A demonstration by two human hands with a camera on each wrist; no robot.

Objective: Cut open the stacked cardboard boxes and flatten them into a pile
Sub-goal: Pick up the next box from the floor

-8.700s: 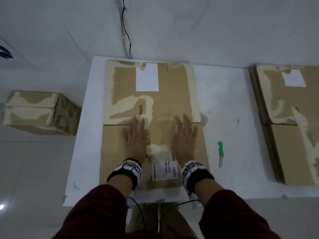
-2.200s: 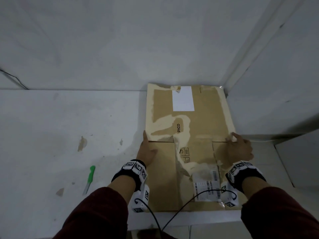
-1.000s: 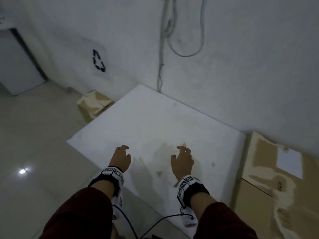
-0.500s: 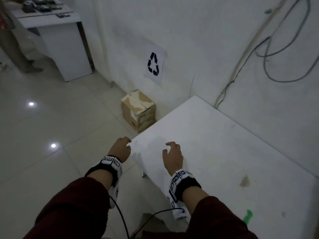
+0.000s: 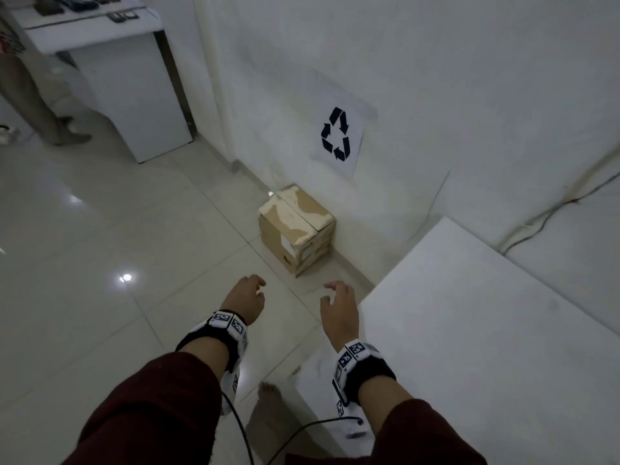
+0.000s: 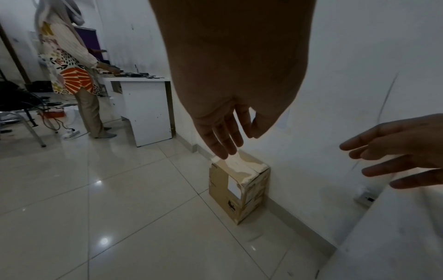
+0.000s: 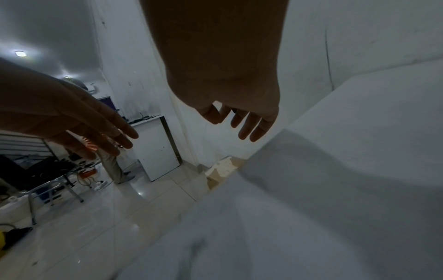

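Two stacked brown cardboard boxes [image 5: 297, 226] with torn whitish patches stand on the tiled floor against the wall, under a recycling sign. The left wrist view shows the stack [image 6: 239, 186] ahead of my fingers; the right wrist view shows only its top [image 7: 221, 169] past the table edge. My left hand [image 5: 246, 297] reaches forward over the floor, empty, its fingers relaxed and spread. My right hand [image 5: 337, 305] hangs empty beside the table corner, fingers loosely curled. Both hands are well short of the boxes. The knife and the flattened pile are out of view.
A white table [image 5: 486, 330] fills the right side, its corner close to my right hand. A white desk [image 5: 134, 88] stands at the back left with another person [image 6: 72, 75] beside it. A chair [image 6: 21, 117] and cables lie further left. A recycling sign [image 5: 337, 134] hangs on the wall.
I have turned left from the table and the flattened pile toward the boxes on the floor. Both hands have left the tabletop and now reach out over the floor.
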